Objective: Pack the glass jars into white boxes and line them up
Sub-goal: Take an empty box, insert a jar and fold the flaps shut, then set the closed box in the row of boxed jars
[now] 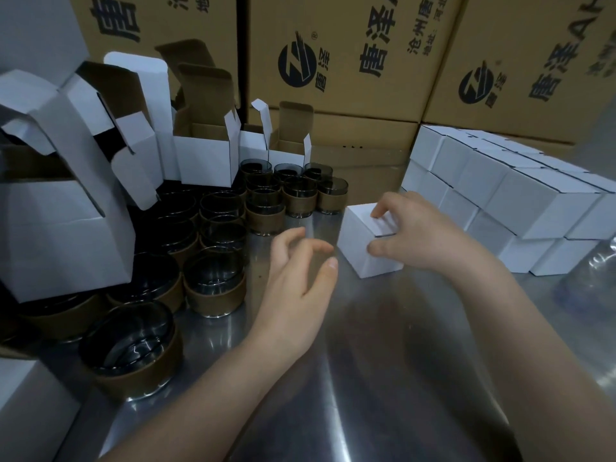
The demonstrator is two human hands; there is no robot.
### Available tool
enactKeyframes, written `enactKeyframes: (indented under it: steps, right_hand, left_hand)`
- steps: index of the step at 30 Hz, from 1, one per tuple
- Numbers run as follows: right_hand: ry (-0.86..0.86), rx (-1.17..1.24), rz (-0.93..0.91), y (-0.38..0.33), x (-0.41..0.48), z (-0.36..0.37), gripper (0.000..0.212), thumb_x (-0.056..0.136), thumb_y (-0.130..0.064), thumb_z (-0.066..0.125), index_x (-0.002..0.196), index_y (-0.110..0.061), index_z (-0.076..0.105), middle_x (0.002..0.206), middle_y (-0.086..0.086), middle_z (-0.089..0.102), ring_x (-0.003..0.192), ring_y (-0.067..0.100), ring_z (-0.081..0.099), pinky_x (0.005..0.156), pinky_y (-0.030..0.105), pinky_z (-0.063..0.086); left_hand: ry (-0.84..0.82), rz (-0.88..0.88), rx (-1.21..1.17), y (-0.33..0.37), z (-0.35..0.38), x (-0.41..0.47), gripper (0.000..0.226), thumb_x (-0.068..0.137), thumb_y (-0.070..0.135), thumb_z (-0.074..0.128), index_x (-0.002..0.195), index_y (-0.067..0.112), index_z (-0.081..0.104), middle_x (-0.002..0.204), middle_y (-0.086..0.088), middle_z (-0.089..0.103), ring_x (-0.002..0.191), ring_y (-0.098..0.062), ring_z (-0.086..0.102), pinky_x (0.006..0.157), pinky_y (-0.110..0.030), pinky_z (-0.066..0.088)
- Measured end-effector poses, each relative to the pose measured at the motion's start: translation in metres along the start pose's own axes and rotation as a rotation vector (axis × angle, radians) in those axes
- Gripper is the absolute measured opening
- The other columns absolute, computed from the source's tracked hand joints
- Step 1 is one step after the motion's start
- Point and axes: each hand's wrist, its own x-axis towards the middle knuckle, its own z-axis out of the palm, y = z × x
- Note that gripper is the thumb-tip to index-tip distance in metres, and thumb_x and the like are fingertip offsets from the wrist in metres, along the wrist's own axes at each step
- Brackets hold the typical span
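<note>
At table centre: right hand (420, 238) fingers (380, 210) curled over top of closed white box (355, 235), thumb against its side. Just beside box, left hand (300, 285), fingers loosely curled, gripping nothing. Leftward: glass jars (213, 285), brown bands, crowded together; open white boxes (203, 158) behind them. Rightward: stacked closed boxes (520, 208), two tiers. Behind: brown cartons (350, 71) printed "唐泽". Underneath: steel tabletop (383, 361), glossy.

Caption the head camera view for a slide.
Right hand grips a closed white box on the steel table; left hand hovers empty beside glass jars.
</note>
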Motion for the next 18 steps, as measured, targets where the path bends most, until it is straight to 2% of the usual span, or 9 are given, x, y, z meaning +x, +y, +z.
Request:
enactKeyframes:
  steps: [2,4,6,9,12,14,16,18]
  right_hand:
    - [0.035,-0.077,0.067,0.008,0.012,0.0,0.038,0.081,-0.036,0.065,0.115,-0.029,0.05,0.105,-0.003,0.04,0.109,0.027,0.046,0.089,0.038,0.028]
    - [0.046,-0.128,0.127,0.013,0.024,0.002,0.034,0.085,-0.03,0.06,0.117,-0.028,0.049,0.107,-0.002,0.04,0.114,0.03,0.043,0.096,0.043,0.024]
    - [0.045,-0.165,0.166,0.018,0.037,0.005,0.032,0.085,-0.021,0.055,0.116,-0.025,0.048,0.106,0.0,0.043,0.115,0.031,0.041,0.102,0.046,0.023]
    - [0.083,-0.181,0.197,0.022,0.057,0.01,0.026,0.084,-0.012,0.05,0.11,-0.019,0.047,0.102,0.003,0.049,0.112,0.032,0.038,0.1,0.047,0.023]
    - [0.18,-0.226,0.209,0.029,0.076,0.018,0.025,0.087,-0.008,0.049,0.112,-0.012,0.052,0.114,0.012,0.053,0.116,0.034,0.038,0.086,0.04,0.023]
    - [0.246,-0.217,0.193,0.035,0.088,0.024,0.028,0.09,-0.008,0.05,0.117,-0.007,0.056,0.124,0.017,0.049,0.12,0.036,0.036,0.085,0.037,0.027]
    - [0.289,-0.204,0.172,0.042,0.099,0.029,0.023,0.093,-0.01,0.051,0.114,-0.004,0.058,0.125,0.02,0.046,0.121,0.037,0.034,0.082,0.035,0.028]
    - [0.308,-0.233,0.168,0.048,0.109,0.034,0.02,0.095,-0.011,0.051,0.112,-0.003,0.059,0.123,0.02,0.047,0.12,0.037,0.034,0.079,0.034,0.027]
  left_hand:
    - [-0.012,0.02,0.012,0.003,0.0,-0.001,0.014,0.097,0.018,0.055,0.108,0.02,0.063,0.137,0.007,0.034,0.107,-0.007,0.045,0.093,-0.021,0.035]
    - [-0.022,0.042,0.032,0.003,0.001,-0.002,0.013,0.096,0.014,0.057,0.106,0.019,0.063,0.135,0.007,0.036,0.084,-0.006,0.041,0.086,-0.018,0.032]
    - [-0.028,0.063,0.043,0.002,0.001,-0.002,0.013,0.094,0.01,0.058,0.103,0.016,0.065,0.13,0.007,0.04,0.07,-0.002,0.04,0.082,-0.015,0.032]
    - [-0.052,0.109,0.075,0.002,0.0,-0.001,0.012,0.091,0.002,0.059,0.094,0.01,0.068,0.11,0.005,0.056,0.07,0.005,0.046,0.072,-0.008,0.031]
    - [-0.089,0.159,0.159,0.003,0.001,-0.002,0.013,0.089,0.003,0.06,0.086,0.012,0.068,0.085,0.004,0.063,0.077,-0.004,0.049,0.07,-0.01,0.033]
    - [-0.125,0.204,0.189,0.003,0.002,-0.004,0.012,0.088,0.007,0.06,0.084,0.015,0.068,0.076,0.006,0.062,0.08,-0.013,0.053,0.071,-0.018,0.039]
    - [-0.181,0.234,0.216,0.003,0.002,-0.006,0.012,0.088,0.019,0.054,0.086,0.02,0.066,0.07,0.012,0.055,0.078,-0.009,0.051,0.072,-0.029,0.044]
    - [-0.227,0.276,0.238,0.004,0.002,-0.009,0.017,0.086,0.027,0.047,0.089,0.024,0.064,0.065,0.018,0.048,0.075,-0.005,0.047,0.071,-0.029,0.043]
